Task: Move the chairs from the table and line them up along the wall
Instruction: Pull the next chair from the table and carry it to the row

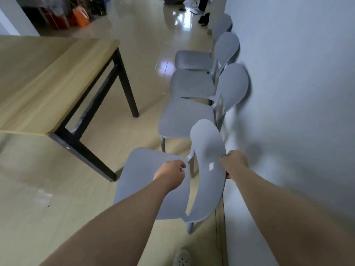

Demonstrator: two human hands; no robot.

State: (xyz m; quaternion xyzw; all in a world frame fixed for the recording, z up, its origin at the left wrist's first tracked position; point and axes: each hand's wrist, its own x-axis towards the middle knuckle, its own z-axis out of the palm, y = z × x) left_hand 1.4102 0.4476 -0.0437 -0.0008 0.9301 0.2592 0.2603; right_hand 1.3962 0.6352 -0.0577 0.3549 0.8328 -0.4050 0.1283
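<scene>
I hold a grey plastic chair (146,181) at the near end of a row along the white wall (297,93). My left hand (170,174) grips the seat at its rear edge. My right hand (235,163) grips the wall-side edge of the backrest. The chair is angled, its backrest close to the wall. Beyond it three more grey chairs stand with their backs to the wall: the nearest (184,118), a second (192,83) and a third (194,59). A further backrest (222,24) shows behind them. The wooden table (38,83) with black legs stands to the left.
A glossy tiled floor (146,45) runs between the table and the chair row. Orange and red bags (80,16) sit at the far left. Dark items and shoes (203,18) lie at the far end. A light shoe (181,258) shows at the bottom edge.
</scene>
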